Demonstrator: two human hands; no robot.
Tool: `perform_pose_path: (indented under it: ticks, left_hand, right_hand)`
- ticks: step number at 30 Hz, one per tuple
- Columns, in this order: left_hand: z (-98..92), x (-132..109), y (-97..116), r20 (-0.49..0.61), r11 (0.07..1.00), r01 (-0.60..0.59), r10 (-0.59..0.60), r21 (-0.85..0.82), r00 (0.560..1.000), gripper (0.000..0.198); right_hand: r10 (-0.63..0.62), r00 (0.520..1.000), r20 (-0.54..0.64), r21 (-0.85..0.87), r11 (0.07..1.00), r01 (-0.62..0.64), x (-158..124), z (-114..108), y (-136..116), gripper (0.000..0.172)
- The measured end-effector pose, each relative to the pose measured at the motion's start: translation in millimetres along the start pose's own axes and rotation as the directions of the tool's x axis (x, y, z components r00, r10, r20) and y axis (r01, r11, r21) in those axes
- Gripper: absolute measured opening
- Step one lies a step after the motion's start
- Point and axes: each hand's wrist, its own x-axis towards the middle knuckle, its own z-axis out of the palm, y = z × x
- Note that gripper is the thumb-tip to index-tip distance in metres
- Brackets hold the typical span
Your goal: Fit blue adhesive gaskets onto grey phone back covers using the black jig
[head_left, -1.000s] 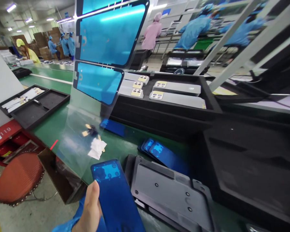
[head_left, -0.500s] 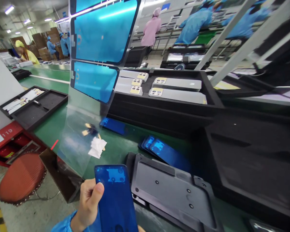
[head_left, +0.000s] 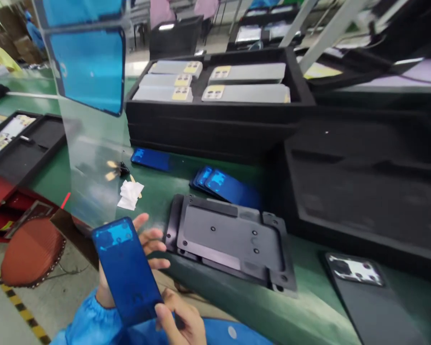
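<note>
A blue phone back cover with a camera cutout pattern at its top end is tilted in front of me. My right hand pinches its lower right corner, thumb on the front face. Behind the cover is my left hand, fingers spread out past its right edge; the palm and thumb are hidden, so whether it touches the cover I cannot tell. A grey metal fixture lies on the green table to the right of the hands. Beyond it, several similar blue covers lie overlapped.
A clear sheet with blue film panels hangs at the left. Behind stands a black foam box of silver phone backs. Crumpled white paper lies on the table. A dark phone-shaped panel and a black tray are at right.
My left hand has loosened its thumb grip and slipped behind the cover with fingers spread. My right hand has come into view holding the lower corner. The cover has shifted left, and the view has turned.
</note>
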Motion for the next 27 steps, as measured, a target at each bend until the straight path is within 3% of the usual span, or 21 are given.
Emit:
perform_pose_path:
  ticks: [5, 10, 16, 19, 27]
  left_hand:
    - [0.7, 2.7, 6.2, -0.210, 0.991, -0.056, 0.029, -0.121, 0.977, 0.076]
    - [8.8, 12.2, 7.6, -0.319, 0.997, 0.051, -0.068, -0.061, 0.945, 0.078]
    - [16.4, 25.4, 13.3, -0.510, 0.989, 0.143, -0.139, -0.032, 0.849, 0.072]
    - [14.2, 26.4, 13.4, -0.551, 0.988, 0.156, -0.135, -0.009, 0.823, 0.070]
    - [14.4, 27.3, 15.9, -0.577, 0.983, 0.182, -0.146, 0.004, 0.804, 0.071]
  right_hand:
    - [0.151, 0.989, 0.011, 0.021, 0.988, -0.151, 2.6, 1.3, -7.0, 0.056]
    - [0.275, 0.957, 0.087, 0.034, 0.960, -0.279, 10.3, -4.1, -13.9, 0.058]
    - [0.387, 0.902, 0.191, 0.031, 0.916, -0.400, 17.0, -15.8, -16.0, 0.050]
    - [0.429, 0.876, 0.222, 0.028, 0.895, -0.445, 19.4, -16.8, -14.4, 0.052]
    - [0.498, 0.833, 0.241, 0.028, 0.855, -0.518, 19.7, -18.0, -11.8, 0.057]
